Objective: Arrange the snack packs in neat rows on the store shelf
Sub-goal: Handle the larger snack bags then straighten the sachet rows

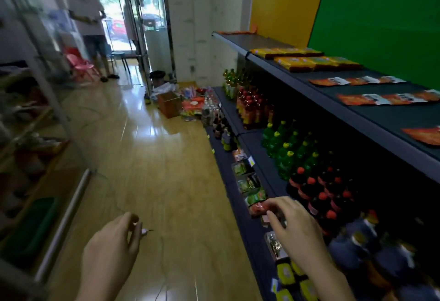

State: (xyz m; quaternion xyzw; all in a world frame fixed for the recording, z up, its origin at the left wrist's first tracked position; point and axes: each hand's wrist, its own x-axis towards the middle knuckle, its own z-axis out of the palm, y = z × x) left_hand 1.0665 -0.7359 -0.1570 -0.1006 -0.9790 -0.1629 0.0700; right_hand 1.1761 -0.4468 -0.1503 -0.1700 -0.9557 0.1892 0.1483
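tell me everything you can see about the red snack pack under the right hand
The red snack pack is a small glossy packet, plastic by its shine, lying flat near the front edge of the bottom shelf. It sits in a row of small packs, next to a green pack on its far side. The right hand appears to pinch its near end between curled fingers and thumb, covering part of it. Its print is too blurred to read.

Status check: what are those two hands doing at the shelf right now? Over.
Right hand pinching red snack pack, front row, low shelf. Left hand over floor, fingers curled, hold unclear. Bottles behind, not blocking.
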